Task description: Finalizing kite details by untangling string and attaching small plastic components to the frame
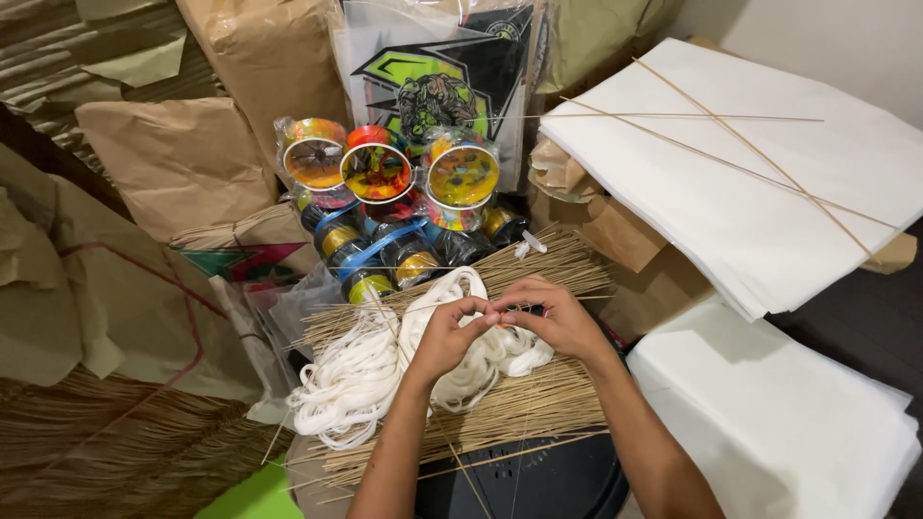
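The left hand and right hand met with fingers pinched shut on a strand of the soft white string hank, which lay on a bundle of thin tan bamboo sticks. Limp and light, it looked best taken by a loose end. Behind stood clear-wrapped, multicoloured round spools, a green-and-black printed bag, and white paper stacks to the right.

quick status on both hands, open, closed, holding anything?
Left hand: closed, fingers pinched on white string.
Right hand: closed, fingertips meeting the left hand over the same string; what it pinches cannot be told.
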